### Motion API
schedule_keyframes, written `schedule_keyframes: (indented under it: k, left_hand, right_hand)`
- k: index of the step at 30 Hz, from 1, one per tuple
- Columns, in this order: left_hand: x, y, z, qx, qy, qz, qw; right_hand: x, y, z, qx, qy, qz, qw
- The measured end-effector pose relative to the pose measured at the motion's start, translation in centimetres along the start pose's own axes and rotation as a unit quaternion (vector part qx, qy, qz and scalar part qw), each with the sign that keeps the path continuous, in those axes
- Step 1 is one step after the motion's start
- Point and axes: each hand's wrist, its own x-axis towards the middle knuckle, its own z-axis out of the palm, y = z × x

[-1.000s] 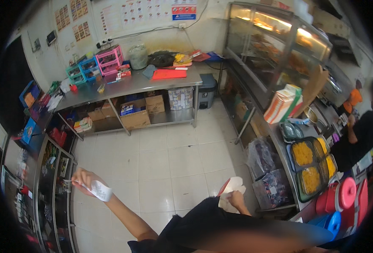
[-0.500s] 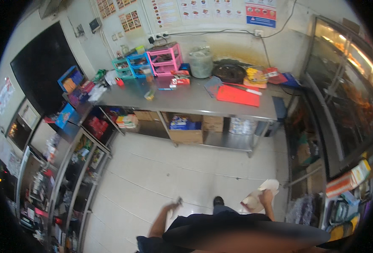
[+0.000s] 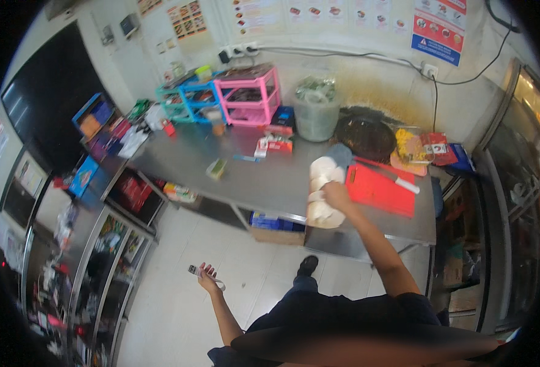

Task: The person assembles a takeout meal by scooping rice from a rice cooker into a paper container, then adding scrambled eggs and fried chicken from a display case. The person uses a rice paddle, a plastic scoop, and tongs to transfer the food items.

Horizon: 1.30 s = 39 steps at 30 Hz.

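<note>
Low over the floor, my left hand (image 3: 209, 280) is closed around a slim white remote control (image 3: 194, 269) with dark buttons on its face. My right hand (image 3: 336, 194) reaches to the steel table's near edge, closed on a long cream-coloured bundle (image 3: 323, 215) with overlapping layers; I cannot tell whether it is paper or something else. This bundle lies beside the left edge of a red cutting board (image 3: 380, 194). A knife with a white handle (image 3: 407, 185) rests across the board. A grey-blue cloth-like item (image 3: 341, 154) sits just beyond the bundle.
On the steel table (image 3: 178, 160) stand pink drawers (image 3: 248, 101), a translucent bucket (image 3: 315, 116) and a dark round pan (image 3: 366, 134). A small packet (image 3: 217, 169) lies nearer. Packed shelves (image 3: 108, 257) line the left. A lit glass display case (image 3: 529, 153) stands at right.
I have come closer to the table. My right hand has moved up and forward with the cream bundle to the tabletop. My left hand has moved left, the remote control now clearly visible.
</note>
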Motion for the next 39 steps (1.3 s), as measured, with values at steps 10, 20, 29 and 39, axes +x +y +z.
schedule_keyframes:
  k: [10, 20, 29, 39]
  left_hand:
    - [6.3, 7.8, 38.2, -0.035, -0.271, 0.043, 0.961]
    - [2.6, 13.6, 64.0, 0.046, -0.471, 0.114, 0.874]
    - [-1.5, 17.9, 69.0, 0.129, -0.421, 0.540, 0.717]
    - [-18.5, 19.2, 58.4, -0.015, -0.592, 0.529, 0.609]
  right_hand:
    - [14.9, 2.7, 2.5, 0.100, -0.081, -0.103, 0.986]
    - [34.8, 11.1, -7.1, -0.011, 0.343, 0.126, 0.931]
    - [27.9, 7.3, -10.1, 0.210, 0.276, 0.090, 0.934]
    - [6.5, 1.0, -10.6, 0.172, 0.484, 0.171, 0.841]
